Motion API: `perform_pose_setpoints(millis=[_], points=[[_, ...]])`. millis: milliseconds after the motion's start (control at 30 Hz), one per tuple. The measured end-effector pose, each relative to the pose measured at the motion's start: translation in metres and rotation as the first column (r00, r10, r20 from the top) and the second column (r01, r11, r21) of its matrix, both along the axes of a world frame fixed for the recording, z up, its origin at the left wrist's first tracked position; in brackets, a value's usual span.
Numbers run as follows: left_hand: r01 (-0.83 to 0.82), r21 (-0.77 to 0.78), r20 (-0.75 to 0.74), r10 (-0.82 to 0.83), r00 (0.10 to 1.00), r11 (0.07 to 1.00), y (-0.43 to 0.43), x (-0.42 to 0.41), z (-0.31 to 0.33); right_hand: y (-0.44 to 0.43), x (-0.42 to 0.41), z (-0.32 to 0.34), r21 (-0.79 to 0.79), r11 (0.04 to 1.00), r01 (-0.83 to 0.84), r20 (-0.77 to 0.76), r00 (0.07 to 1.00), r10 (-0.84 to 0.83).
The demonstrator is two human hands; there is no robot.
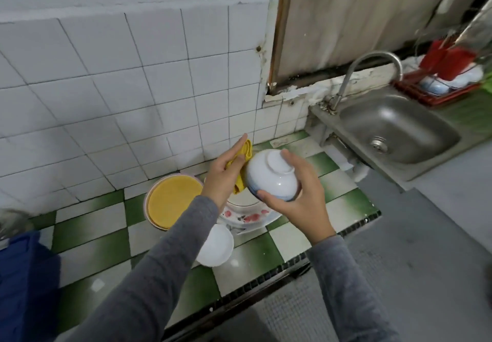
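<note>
Wiping a bowl (269,179), gripped upturned at centre frame in the right hand (300,203); pressing a cloth (246,152) to its left side, pinched in the left hand (226,174). Seemingly mid-wipe; probably left below: plate (247,218), second bowl (215,246).

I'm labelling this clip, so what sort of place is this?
Most likely a home kitchen: a steel sink with a tap, a tiled counter, and a white bowl held beside a yellow cloth.

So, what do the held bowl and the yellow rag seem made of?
The bowl looks like glazed ceramic: white, glossy, with reflections and a foot ring. The rag is probably soft fabric: matte, folding limply in the left hand.
</note>
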State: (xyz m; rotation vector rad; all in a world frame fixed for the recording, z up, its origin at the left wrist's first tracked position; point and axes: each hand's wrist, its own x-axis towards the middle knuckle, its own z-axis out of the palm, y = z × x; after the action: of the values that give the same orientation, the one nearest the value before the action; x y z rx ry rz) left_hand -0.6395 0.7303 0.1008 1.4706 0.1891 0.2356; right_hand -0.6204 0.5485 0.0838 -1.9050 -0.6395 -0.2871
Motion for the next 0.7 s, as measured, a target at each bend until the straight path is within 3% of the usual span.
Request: perform_pose_setpoints(millis=[333,700], points=[[0.16,-0.069,-0.026,-0.162,0.986,0.985,-0.214,0.06,-0.013,-0.225,0.018,-0.007,0.064,0.924,0.378,-0.086,0.924,-0.372],[0.443,-0.116,0.003,-0.445,0.895,0.889,-0.446,0.125,-0.025,-0.443,0.041,-0.011,0.06,0.776,0.627,-0.08,0.778,-0.623]])
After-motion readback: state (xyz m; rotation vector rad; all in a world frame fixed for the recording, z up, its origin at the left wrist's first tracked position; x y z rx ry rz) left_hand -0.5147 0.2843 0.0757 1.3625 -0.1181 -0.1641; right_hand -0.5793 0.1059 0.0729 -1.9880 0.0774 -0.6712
